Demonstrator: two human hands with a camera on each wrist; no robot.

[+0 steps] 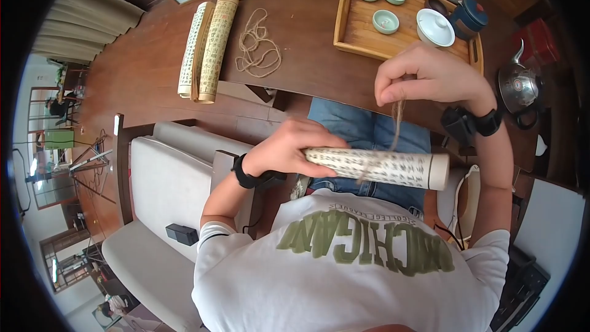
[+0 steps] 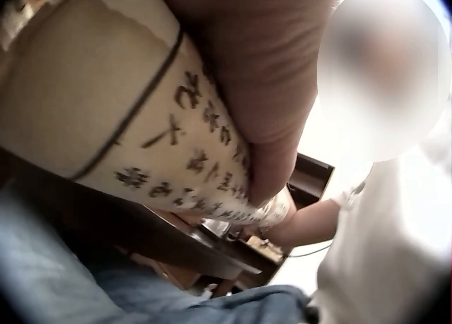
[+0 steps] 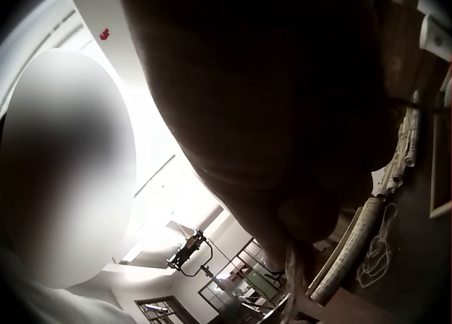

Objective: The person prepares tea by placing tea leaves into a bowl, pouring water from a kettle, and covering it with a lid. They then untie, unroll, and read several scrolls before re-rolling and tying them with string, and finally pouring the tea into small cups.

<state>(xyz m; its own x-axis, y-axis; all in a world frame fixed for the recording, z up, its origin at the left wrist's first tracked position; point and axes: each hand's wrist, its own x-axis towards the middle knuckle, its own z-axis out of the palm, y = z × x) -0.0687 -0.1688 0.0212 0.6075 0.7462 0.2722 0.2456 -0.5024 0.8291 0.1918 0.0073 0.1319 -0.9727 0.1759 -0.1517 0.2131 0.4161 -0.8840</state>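
Observation:
A rolled paper scroll (image 1: 393,168) with columns of dark characters lies across the lap, above the jeans. The left hand (image 1: 292,147) grips its left end, thumb below and fingers over the top; in the left wrist view that hand (image 2: 254,77) wraps the scroll (image 2: 191,147). Above the scroll's right half, the right hand (image 1: 430,77) pinches a brown twine (image 1: 398,120) that runs down to the roll. A band of twine circles the scroll near its middle. In the right wrist view the right hand (image 3: 268,126) is dark, with twine (image 3: 292,282) below its fingertips.
On the brown table (image 1: 307,31) are a loose twine coil (image 1: 258,49), more scrolls (image 1: 215,49) at the left edge, and a wooden tray (image 1: 348,46) with green cups (image 1: 385,21) and a white lidded bowl (image 1: 436,27). A metal kettle (image 1: 520,86) stands at right.

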